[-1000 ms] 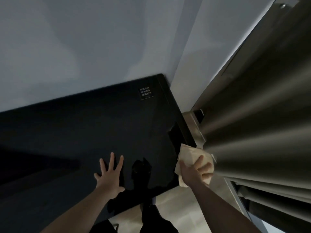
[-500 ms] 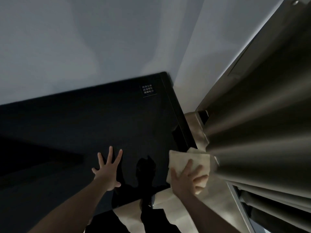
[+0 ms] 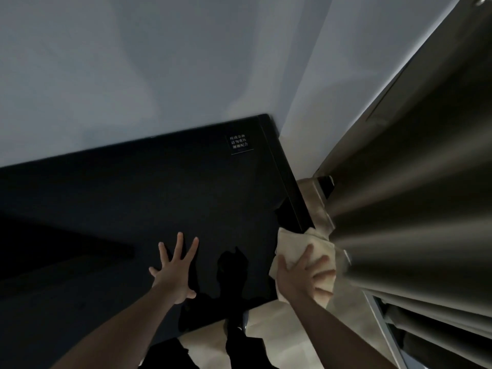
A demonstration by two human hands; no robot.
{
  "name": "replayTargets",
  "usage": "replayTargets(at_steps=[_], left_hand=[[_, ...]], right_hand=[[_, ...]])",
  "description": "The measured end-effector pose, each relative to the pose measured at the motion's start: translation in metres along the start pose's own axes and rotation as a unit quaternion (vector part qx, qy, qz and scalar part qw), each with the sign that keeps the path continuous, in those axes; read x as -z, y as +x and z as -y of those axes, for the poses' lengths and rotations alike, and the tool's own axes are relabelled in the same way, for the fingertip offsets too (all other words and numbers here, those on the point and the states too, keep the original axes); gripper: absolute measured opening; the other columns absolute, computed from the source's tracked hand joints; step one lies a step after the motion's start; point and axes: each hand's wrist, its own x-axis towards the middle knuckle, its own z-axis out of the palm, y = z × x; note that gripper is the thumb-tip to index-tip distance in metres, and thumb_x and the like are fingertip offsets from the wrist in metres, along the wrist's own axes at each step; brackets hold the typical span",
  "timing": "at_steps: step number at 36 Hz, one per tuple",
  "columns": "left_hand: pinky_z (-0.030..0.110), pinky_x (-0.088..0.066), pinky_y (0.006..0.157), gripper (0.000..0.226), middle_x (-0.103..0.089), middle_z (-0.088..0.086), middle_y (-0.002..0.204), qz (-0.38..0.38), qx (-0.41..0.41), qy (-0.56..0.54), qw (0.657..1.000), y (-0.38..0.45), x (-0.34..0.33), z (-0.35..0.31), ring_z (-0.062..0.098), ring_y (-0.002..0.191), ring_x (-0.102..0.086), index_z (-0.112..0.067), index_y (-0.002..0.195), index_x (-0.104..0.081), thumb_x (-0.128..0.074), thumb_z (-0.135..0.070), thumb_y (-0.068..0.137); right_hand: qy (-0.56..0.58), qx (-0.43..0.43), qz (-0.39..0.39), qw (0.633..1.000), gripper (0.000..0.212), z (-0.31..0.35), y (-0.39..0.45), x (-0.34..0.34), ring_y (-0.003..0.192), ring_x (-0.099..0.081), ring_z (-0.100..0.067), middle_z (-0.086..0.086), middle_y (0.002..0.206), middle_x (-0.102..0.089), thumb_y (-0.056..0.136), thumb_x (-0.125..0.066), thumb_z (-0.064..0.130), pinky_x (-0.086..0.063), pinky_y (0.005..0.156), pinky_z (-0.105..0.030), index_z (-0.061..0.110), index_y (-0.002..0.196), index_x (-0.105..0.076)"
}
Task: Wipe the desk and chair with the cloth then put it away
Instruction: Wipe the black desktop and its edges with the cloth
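Note:
A glossy black desk [image 3: 159, 198] fills the middle and left of the head view, pushed against a pale wall. A cream cloth [image 3: 295, 243] lies over the desk's near right corner and right edge. My right hand [image 3: 300, 278] presses on the cloth, fingers spread over it. Flat on the desk top, a little left of the cloth, rests my left hand [image 3: 174, 272] with fingers apart and nothing in it. No chair is in view.
Grey-brown curtains [image 3: 412, 209] hang close to the desk's right side. A small white-lettered label [image 3: 239, 143] sits at the desk's far right corner. Pale floor [image 3: 271, 331] and dark legs show below the desk's near edge.
My right hand with the cloth slid left along the near corner, then back toward the right edge. My left hand stayed flat on the desk, shifting only slightly.

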Motion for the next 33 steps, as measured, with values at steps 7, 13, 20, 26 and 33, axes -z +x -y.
replayTargets(at_steps=[7,13,20,26,33], left_hand=[[0.077,-0.015,0.113,0.139,0.053,-0.01,0.15,-0.002,-0.013,-0.003,1.0,0.002,-0.001,0.007,0.043,0.145,0.036,-0.048,0.151,0.029,-0.088,-0.028,0.078],[0.074,-0.015,0.115,0.132,0.048,-0.009,0.155,0.002,-0.059,0.027,0.998,0.001,0.001,0.023,0.044,0.145,0.035,-0.044,0.153,0.026,-0.084,-0.04,0.081],[0.065,-0.017,0.121,0.123,0.034,-0.01,0.163,0.008,-0.147,0.183,0.972,-0.002,0.018,0.079,0.038,0.153,0.02,-0.035,0.159,0.016,-0.081,-0.035,0.085],[0.065,-0.009,0.122,0.125,0.036,-0.002,0.163,-0.008,-0.134,0.224,0.965,-0.002,0.034,0.123,0.046,0.15,0.024,-0.034,0.158,0.022,-0.079,-0.041,0.085],[0.068,-0.013,0.121,0.127,0.044,-0.005,0.158,-0.009,-0.136,0.217,0.967,0.016,0.056,0.117,0.044,0.149,0.026,-0.039,0.154,0.028,-0.079,-0.035,0.086]], right_hand=[[0.051,-0.078,-0.024,0.995,0.093,0.024,0.01,0.016,0.15,0.019,-0.051,-0.017,0.167,0.021,0.094,-0.029,0.078,-0.001,0.109,-0.081,0.033,0.16,0.019],[0.034,-0.089,-0.048,0.994,0.09,0.029,-0.001,0.009,0.151,0.015,-0.051,-0.015,0.168,0.018,0.094,-0.026,0.079,0.001,0.112,-0.08,0.034,0.162,0.013],[-0.017,-0.039,-0.025,0.999,0.086,0.046,-0.048,-0.04,0.15,0.022,-0.048,-0.011,0.167,0.026,0.095,-0.019,0.078,0.004,0.111,-0.081,0.038,0.159,0.022],[-0.031,-0.002,-0.004,1.0,0.087,0.058,-0.104,-0.085,0.151,0.022,-0.047,-0.012,0.167,0.026,0.096,-0.018,0.077,0.001,0.112,-0.08,0.035,0.159,0.021],[0.014,-0.017,0.016,1.0,0.093,0.062,-0.082,-0.066,0.148,0.03,-0.048,-0.011,0.163,0.035,0.091,-0.02,0.083,0.009,0.108,-0.082,0.036,0.156,0.027]])
